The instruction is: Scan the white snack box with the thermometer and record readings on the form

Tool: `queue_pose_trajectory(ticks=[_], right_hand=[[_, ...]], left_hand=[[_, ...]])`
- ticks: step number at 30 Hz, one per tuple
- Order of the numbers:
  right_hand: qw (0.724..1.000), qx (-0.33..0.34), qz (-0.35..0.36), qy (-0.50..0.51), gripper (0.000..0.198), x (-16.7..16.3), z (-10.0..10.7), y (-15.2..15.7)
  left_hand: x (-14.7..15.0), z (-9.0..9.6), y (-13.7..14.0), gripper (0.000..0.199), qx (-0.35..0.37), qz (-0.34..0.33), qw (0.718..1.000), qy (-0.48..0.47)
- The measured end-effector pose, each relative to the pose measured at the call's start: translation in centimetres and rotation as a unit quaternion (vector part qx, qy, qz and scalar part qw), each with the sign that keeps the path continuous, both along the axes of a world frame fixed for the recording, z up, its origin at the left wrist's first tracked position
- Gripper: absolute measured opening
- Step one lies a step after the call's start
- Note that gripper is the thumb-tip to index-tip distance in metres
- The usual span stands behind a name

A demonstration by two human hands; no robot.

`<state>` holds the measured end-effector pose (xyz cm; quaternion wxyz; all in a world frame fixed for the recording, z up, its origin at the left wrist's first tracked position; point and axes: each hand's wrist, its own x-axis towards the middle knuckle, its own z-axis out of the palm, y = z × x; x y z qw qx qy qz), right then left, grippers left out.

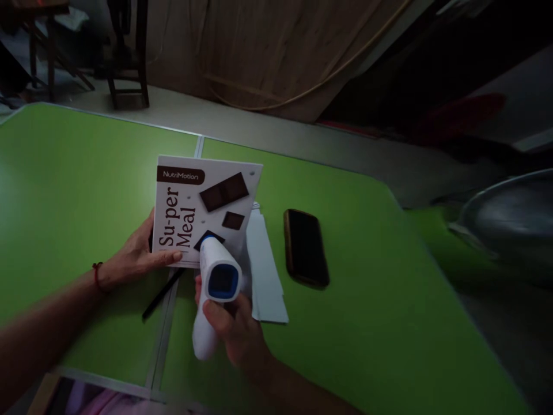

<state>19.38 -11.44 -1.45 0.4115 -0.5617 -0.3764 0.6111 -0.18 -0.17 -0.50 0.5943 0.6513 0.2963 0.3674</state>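
Head view: the left hand [138, 253] holds a white NutriMotion Su-per Meal box [220, 216] at the middle of the green surface [358, 334], over the seam [162, 346] that runs from its far edge to its near edge. The thumb lies across the lower front of the box and the other fingers go behind its left side, a closed hold, though their tips are hidden. The box is tilted up, its front, printed with dark chocolate pieces, facing the person; I cannot tell whether its lower edge touches the surface. A red bracelet [97, 276] circles the left wrist.

The right hand [244, 331] has its fingers wrapped round the grip of a white infrared thermometer [216, 255], closed on it, the thumb just below the blue-rimmed screen [223, 281]. The nose points at the lower front of the box and overlaps it in the view; I cannot tell whether the two touch.

Right of the box, white papers [265, 276] lie on the surface. Nearer the right edge, a smartphone [306, 248] in a brown case lies apart from both hands. A slim black pen [162, 294] crosses the seam toward the near edge. Beyond the far edge, near the far left corner, stands a dark chair [128, 63]
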Motion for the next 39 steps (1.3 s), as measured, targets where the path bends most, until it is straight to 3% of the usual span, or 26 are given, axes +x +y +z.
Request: queue_pose_trajectory(ticks=[5,9,12,16,18,21,24,28,33,36,39], right_hand=[[0.998,0.015,0.059,-0.022,0.04,1.3,-0.6,-0.2],[0.998,0.006,0.027,-0.062,0.043,2.4,-2.9,-1.0],[0.998,0.013,0.005,-0.067,0.047,2.7,-3.4,-1.5],[0.994,0.09,0.024,-0.055,0.023,3.0,-0.7,-0.9],[0.987,0.128,0.036,-0.09,0.023,3.4,1.6,-0.2],[0.982,0.113,0.041,-0.143,0.026,4.4,4.5,0.5],[0.98,0.071,0.065,-0.173,0.026,5.8,6.0,0.8],[0.984,0.027,0.109,-0.139,0.028,8.3,6.0,1.1],[0.983,0.054,0.141,-0.108,0.036,11.0,4.8,1.9],[0.971,0.045,0.136,-0.191,0.044,11.4,4.3,2.6],[0.926,0.026,0.095,-0.364,0.055,10.7,3.3,3.4]], left_hand=[[-0.2,-0.5,0.0,0.064,0.012,0.003,1.0,0.006],[-0.2,-0.6,0.0,0.061,0.015,-0.002,1.0,0.009],[-0.3,-0.2,0.0,0.051,0.016,0.008,0.999,0.034],[-0.3,0.1,0.1,0.038,0.006,-0.009,0.998,0.054],[-0.3,0.2,0.2,0.037,0.017,-0.016,0.998,0.051],[-0.2,0.2,0.2,0.032,0.016,-0.017,0.998,0.055],[-0.1,0.2,0.2,0.031,0.007,-0.021,0.999,0.045],[-0.1,0.3,0.2,0.03,0.016,-0.022,0.998,0.049],[-0.2,0.2,0.2,0.032,0.028,-0.007,0.998,0.063],[-0.3,-0.1,0.3,0.037,0.015,-0.002,0.998,0.053],[-0.3,-0.4,0.2,0.047,-0.009,0.017,0.999,0.038]])
